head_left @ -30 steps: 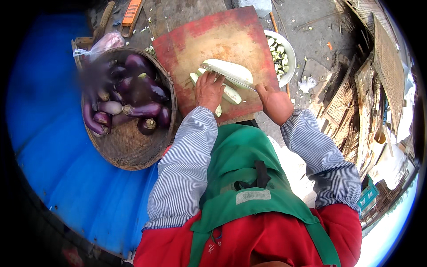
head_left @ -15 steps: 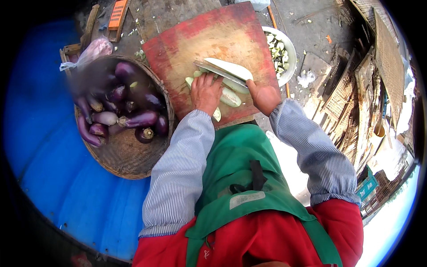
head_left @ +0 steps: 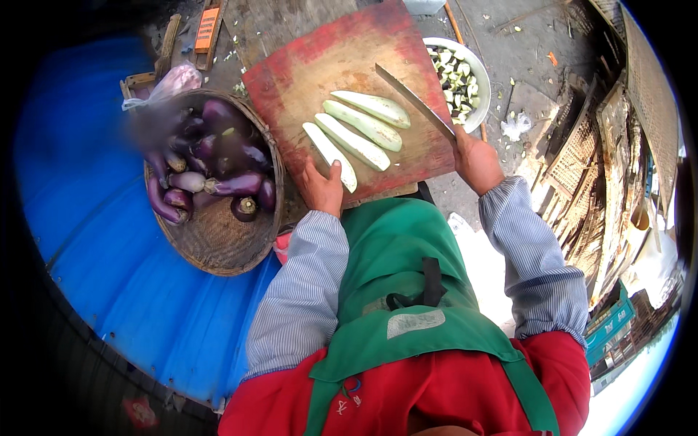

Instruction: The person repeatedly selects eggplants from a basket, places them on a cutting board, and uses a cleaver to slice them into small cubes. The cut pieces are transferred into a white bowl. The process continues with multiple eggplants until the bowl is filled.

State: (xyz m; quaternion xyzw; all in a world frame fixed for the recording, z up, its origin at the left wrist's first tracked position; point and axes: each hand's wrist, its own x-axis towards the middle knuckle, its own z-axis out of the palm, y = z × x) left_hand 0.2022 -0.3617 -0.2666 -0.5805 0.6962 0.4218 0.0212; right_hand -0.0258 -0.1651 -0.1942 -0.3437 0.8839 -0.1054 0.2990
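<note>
Four long, peeled pale-green eggplant pieces lie side by side on a wooden cutting board (head_left: 280, 80) with red-stained edges; one is the leftmost piece (head_left: 329, 155). My left hand (head_left: 322, 189) is at that piece's near left side, thumb against it and fingers spread apart on the board. In my right hand (head_left: 480, 161), at the board's right edge, is the handle of a kitchen knife (head_left: 414, 99). Its blade points up and left, to the right of the pieces. The hand covers most of the handle.
Left of the board, a round woven basket (head_left: 218, 254) holds several purple eggplants (head_left: 236, 184). A white bowl (head_left: 483, 80) of diced eggplant stands beyond the board's right edge. Broken woven mats and wood scraps (head_left: 574, 174) pile up at right. Blue sheeting (head_left: 145, 320) lies at left.
The knife has moved right and up, away from the pieces. My left hand has drawn back toward me and left. The eggplant pieces now lie spread apart in a fan.
</note>
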